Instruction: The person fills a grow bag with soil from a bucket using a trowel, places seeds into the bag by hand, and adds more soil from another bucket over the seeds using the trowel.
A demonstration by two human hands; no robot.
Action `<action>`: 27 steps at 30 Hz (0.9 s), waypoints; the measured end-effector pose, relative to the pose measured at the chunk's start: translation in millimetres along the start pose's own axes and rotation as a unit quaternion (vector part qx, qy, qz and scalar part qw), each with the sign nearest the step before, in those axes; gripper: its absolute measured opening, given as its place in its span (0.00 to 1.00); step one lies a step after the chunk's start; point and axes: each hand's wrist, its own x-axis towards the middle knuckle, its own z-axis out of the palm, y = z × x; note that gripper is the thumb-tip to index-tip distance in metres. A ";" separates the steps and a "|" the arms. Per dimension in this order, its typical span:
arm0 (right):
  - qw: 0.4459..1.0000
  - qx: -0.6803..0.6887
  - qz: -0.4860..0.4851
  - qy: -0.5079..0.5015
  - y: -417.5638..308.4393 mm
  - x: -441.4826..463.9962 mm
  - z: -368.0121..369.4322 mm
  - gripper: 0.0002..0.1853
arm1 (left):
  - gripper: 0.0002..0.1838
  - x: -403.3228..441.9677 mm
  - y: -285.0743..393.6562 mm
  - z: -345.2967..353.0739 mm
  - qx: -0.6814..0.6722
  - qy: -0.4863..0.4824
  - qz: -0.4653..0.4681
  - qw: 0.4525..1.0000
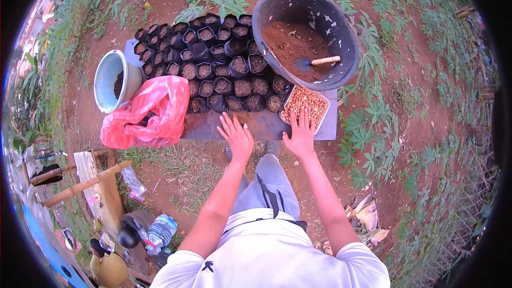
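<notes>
My left hand [238, 137] rests on the front part of the table [205, 126], its fingers stretched out and holding nothing. My right hand [300, 137] reaches over the near left side of a square tray [321, 123] of reddish-brown seeds or nuts [310, 102]. Its fingers are extended, with the tips over the seeds; whether they touch them I cannot tell. Beyond both hands stand several black polybags [243, 88] filled with soil, packed in rows.
A large black tub [348, 48] of reddish soil holds a wooden-handled trowel [320, 61]. At left are a light blue bucket [102, 88] and a pink plastic bag [173, 101]. Bamboo poles [88, 182] and a water bottle [161, 229] lie at lower left. Leafy plants [368, 128] grow around.
</notes>
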 end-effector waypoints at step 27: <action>0.997 0.038 -0.036 -0.059 14.9 4.2 -4.4 0.50 | 0.34 18.9 30.5 37.6 0.052 0.128 -0.276 0.951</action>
